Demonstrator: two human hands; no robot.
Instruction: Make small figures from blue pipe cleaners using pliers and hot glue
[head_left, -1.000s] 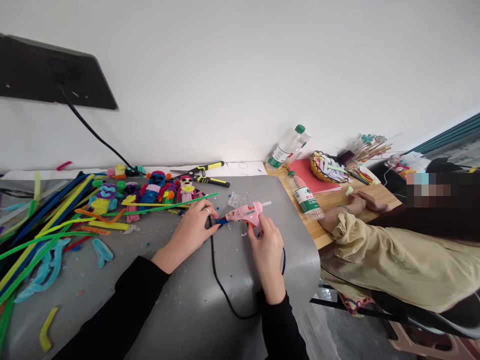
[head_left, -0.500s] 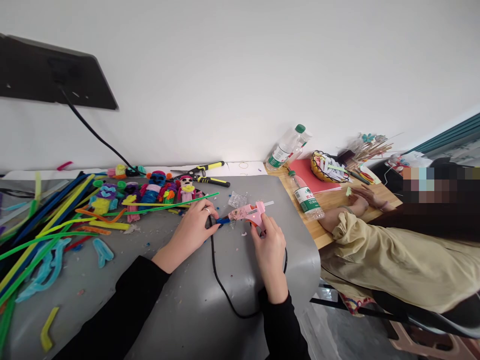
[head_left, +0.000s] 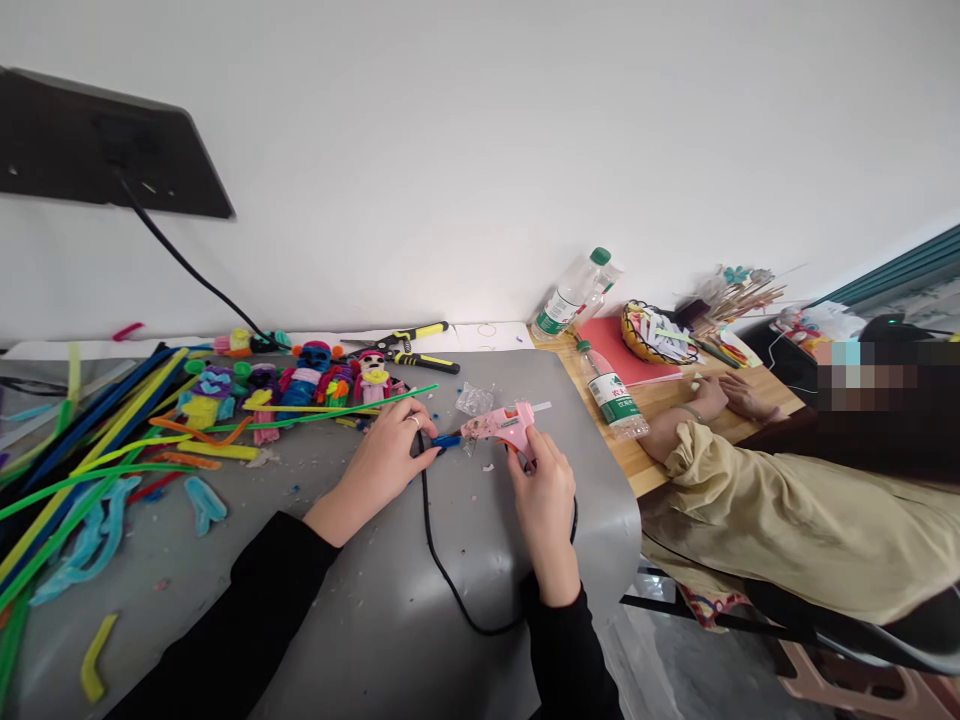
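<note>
- Our right hand [head_left: 547, 505] holds the pink glue gun [head_left: 495, 427] by its handle, with the fingers curled around it.
- The pink glue gun is over the grey worktop [head_left: 360, 620], and its tip points at our left hand [head_left: 382, 450].
- Our left hand is just left of the pink glue gun. Its thumb and a finger are close together, pinching a small blue fuzzy piece [head_left: 448, 441].
- The blue fuzzy piece is right by the tip of the pink glue gun. We cannot tell if the two touch.
- A clear glue stick [head_left: 541, 406] pokes out of the back of the pink glue gun.
- A black cord [head_left: 444, 572] makes a big loop on our side of the pink glue gun.
- We see a crinkly bit of clear plastic [head_left: 474, 400] just behind the pink glue gun.
- Farther back and left of the pink glue gun lies a tool with yellow and black handles [head_left: 427, 363].
- Left of the pink glue gun there is a bunch of little fuzzy dolls [head_left: 373, 377].
- Well left of the pink glue gun we see a messy pile of fuzzy sticks [head_left: 97, 455].
- Right of the pink glue gun, a bottle with a green cap [head_left: 615, 397] is on the wooden worktop [head_left: 660, 405]. Another person's tan sleeve [head_left: 795, 520] is farther right.
</note>
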